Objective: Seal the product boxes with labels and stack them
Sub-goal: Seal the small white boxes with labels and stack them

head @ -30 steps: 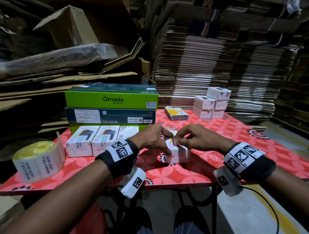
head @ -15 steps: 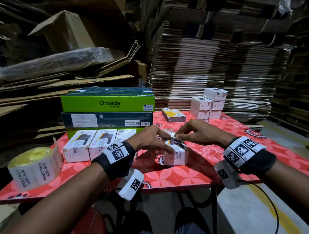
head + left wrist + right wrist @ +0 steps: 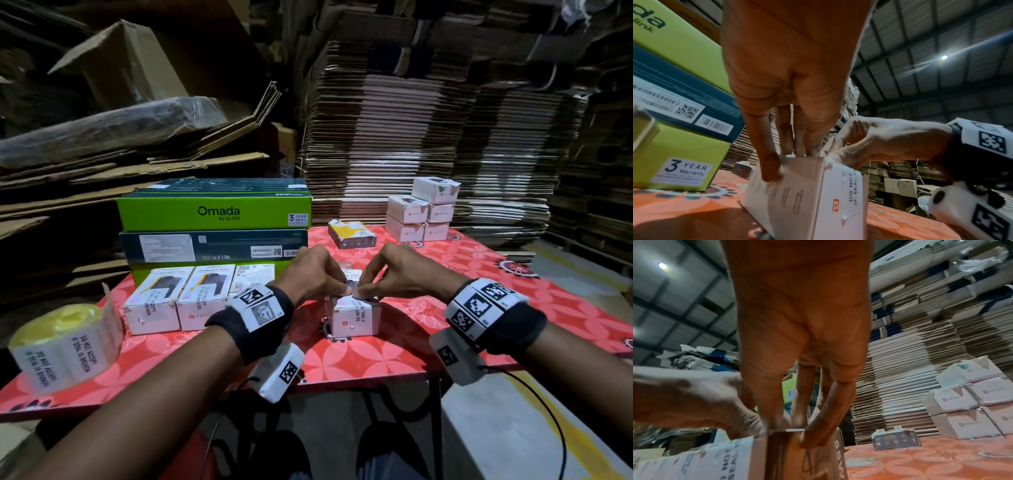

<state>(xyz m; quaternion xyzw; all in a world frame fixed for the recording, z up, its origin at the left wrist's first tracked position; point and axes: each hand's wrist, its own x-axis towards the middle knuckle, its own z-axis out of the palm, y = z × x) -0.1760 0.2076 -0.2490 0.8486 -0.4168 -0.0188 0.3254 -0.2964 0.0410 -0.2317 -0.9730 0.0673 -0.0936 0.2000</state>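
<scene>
A small white product box stands on the red table in front of me. A white seal label reading "DO NOT ACCEPT IF SEAL IS BROKEN" runs down its front face and folds over the top edge. My left hand grips the box top from the left, thumb on the label's fold. My right hand pinches the top edge from the right. The left wrist view shows the left fingers on the box and label. In the right wrist view the right fingers clasp the box corner.
A roll of seal labels lies at the table's front left. Three product boxes sit in a row left of my hands, before large green Omada cartons. Several stacked white boxes and one yellow-topped box stand at the back. Flattened cardboard piles surround the table.
Both hands stayed on the box. The thumbs have come closer together on the top edge where the label folds over. The box has barely shifted.
</scene>
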